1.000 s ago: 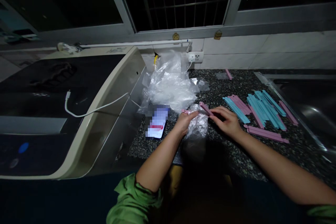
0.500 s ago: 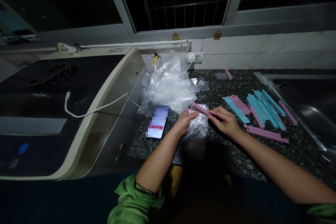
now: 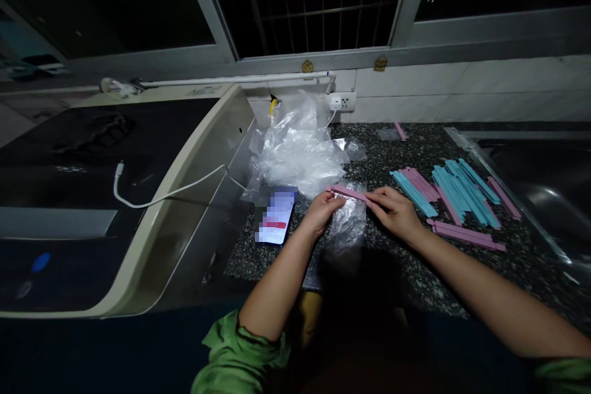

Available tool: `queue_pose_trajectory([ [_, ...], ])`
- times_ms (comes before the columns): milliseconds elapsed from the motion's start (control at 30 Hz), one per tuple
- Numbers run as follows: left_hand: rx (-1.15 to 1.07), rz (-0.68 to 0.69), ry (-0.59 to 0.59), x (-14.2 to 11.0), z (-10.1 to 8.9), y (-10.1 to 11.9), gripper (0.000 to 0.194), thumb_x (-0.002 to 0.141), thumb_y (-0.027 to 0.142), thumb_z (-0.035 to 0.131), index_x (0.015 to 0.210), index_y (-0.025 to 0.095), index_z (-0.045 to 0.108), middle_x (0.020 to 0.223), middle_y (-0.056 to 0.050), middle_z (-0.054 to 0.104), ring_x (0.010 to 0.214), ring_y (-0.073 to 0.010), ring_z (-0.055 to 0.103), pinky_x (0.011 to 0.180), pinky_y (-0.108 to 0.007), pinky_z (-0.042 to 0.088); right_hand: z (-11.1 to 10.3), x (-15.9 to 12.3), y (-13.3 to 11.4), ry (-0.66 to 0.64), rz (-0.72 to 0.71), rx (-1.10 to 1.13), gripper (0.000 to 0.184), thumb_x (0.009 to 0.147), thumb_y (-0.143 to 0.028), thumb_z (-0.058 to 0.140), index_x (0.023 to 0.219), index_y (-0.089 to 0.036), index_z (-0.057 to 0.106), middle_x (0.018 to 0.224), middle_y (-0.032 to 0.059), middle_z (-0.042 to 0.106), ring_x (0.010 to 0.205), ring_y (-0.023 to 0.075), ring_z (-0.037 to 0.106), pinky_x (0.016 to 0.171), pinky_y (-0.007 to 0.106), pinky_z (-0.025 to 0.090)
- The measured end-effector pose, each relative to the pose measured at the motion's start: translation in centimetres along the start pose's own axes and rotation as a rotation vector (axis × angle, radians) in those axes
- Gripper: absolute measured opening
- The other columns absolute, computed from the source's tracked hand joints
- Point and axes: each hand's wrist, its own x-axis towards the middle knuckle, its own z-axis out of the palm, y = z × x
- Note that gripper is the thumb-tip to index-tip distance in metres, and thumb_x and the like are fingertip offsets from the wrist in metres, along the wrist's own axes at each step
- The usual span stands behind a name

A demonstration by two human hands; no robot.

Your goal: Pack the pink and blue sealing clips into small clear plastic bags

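Note:
A long pink bag-sealing clip is stretched between my hands, low over the counter. My left hand pinches it near its left end, where a second pink end shows beside the thumb. Fingers and thumb of my right hand are closed on the clip's right end. Beneath the clip hangs or lies a crumpled clear plastic bag; whether the clip touches it I cannot tell. To the right of my right hand lie several blue clips and pink clips.
A phone lies left of my left hand. Behind it is a heap of clear plastic bags. A washing machine with a white cable stands left; a sink is at right. A socket is on the wall.
The pink clip in my right hand has tilted flatter and shifted left, its left end now meeting the pink piece at my left fingers. The loose clips have not moved.

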Motion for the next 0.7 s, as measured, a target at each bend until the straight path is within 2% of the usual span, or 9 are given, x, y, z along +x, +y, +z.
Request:
queue_pose_trajectory([
  [300,0.039,0.092,0.050,-0.09,-0.06,0.25,0.042,0.048,0.041,0.077,0.074,0.013,0.062,0.062,0.004,0.055,0.057,-0.0072,0.043,0.058,-0.021,0.030,-0.12,0.15,0.22,0.007,-0.031,-0.038,0.022,0.084,-0.021,0.053,0.100,-0.022,0.067,0.081,0.0054,0.059,0.074,0.0153,0.058,0.065,0.028,0.051],
  [500,0.150,0.188,0.115,0.28,-0.27,0.00,0.041,0.057,0.052,0.069,0.055,0.015,0.051,0.046,0.007,0.039,0.047,-0.0064,0.033,0.050,-0.022,0.023,-0.24,0.14,-0.09,-0.015,0.012,-0.005,0.020,0.084,-0.024,0.053,0.098,-0.023,0.067,0.081,0.0055,0.059,0.076,0.0161,0.058,0.067,0.030,0.050],
  [600,0.145,0.196,0.129,0.31,-0.26,-0.01,0.043,0.056,0.054,0.069,0.056,0.016,0.051,0.047,0.007,0.039,0.047,-0.0063,0.032,0.050,-0.023,0.023,-0.28,0.24,-0.14,-0.002,0.118,0.083,0.024,0.080,-0.030,0.057,0.101,-0.022,0.065,0.085,0.0063,0.060,0.077,0.0169,0.058,0.070,0.032,0.050],
  [700,0.142,0.217,0.119,0.25,-0.21,-0.06,0.043,0.057,0.056,0.067,0.056,0.016,0.051,0.047,0.007,0.040,0.047,-0.0064,0.033,0.050,-0.022,0.023,-0.28,0.51,-0.07,0.007,0.364,0.230,0.041,0.073,-0.042,0.062,0.108,-0.020,0.060,0.088,0.0067,0.062,0.070,0.0157,0.057,0.061,0.030,0.049],
])
